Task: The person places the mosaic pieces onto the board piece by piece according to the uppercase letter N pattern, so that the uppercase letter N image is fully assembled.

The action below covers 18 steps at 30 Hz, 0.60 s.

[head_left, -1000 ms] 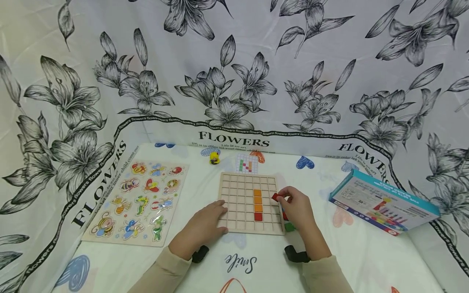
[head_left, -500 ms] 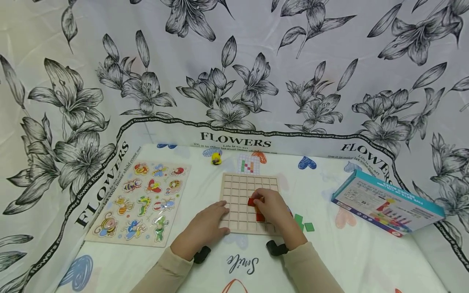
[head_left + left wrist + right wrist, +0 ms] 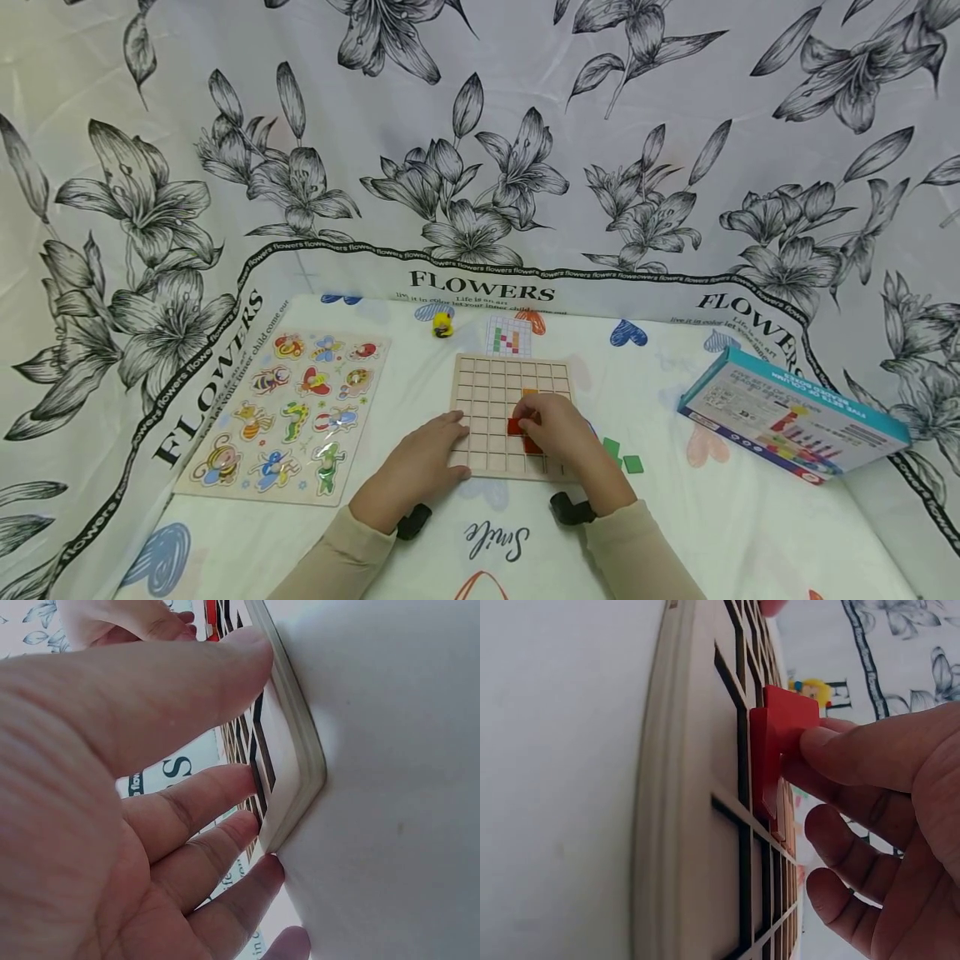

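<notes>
A wooden grid board (image 3: 480, 450) lies on the printed cloth in front of me. My left hand (image 3: 416, 462) rests at its left edge; in the left wrist view the fingers are fairly straight and touch the edge, with the thumb (image 3: 251, 664) on the board near a corner. My right hand (image 3: 558, 429) pinches a red square tile (image 3: 795, 716) between thumb and finger, tilted just above the grid. Beneath it, another red tile (image 3: 760, 765) sits in a cell. An orange tile (image 3: 529, 392) shows beyond the right hand, which hides the cells behind it.
Several green tiles (image 3: 633, 464) lie right of the board. A small pattern card (image 3: 508, 336) and a yellow toy duck (image 3: 442, 324) stand behind it. An insect puzzle board (image 3: 348, 425) is at left, a teal-edged toy box (image 3: 795, 417) at right.
My right hand has carried the red tile leftward from the board's right edge over the grid, then slightly nearer to me. The left hand stays at the board's edge.
</notes>
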Motion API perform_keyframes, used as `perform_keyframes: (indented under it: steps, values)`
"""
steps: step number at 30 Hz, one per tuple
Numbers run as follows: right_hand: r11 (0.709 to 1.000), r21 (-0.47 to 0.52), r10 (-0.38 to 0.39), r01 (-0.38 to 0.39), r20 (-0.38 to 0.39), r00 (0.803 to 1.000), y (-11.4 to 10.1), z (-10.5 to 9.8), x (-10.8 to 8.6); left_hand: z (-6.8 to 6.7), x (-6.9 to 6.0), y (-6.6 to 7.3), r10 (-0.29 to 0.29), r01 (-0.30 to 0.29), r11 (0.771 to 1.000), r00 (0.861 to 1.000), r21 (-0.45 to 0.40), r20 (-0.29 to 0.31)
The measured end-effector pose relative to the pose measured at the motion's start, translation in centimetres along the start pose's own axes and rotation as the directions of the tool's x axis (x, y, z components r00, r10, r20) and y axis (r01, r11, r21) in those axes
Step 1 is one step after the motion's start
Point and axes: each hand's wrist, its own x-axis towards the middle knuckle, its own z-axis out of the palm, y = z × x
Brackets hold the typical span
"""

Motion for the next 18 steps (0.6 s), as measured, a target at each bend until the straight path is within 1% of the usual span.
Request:
perform_keyframes:
  steps: [6,13,18]
  values:
    - [1.0,-0.006,-0.003,0.003,-0.01,1.0,-0.03,0.01,0.05,-0.07,-0.07,0.0,0.002,-0.002,1.0,1.0,-0.01,0.001]
    - [0.99,-0.106,-0.104,0.097,-0.058,0.993,0.06,0.51,0.08,-0.01,-0.01,-0.03,0.009,-0.009,1.0,1.0,-0.006,-0.002]
    - [0.984,-0.14,-0.123,0.111,-0.078,0.989,0.17,0.82,0.12,0.03,-0.03,-0.08,0.002,-0.002,1.0,1.0,0.003,-0.002]
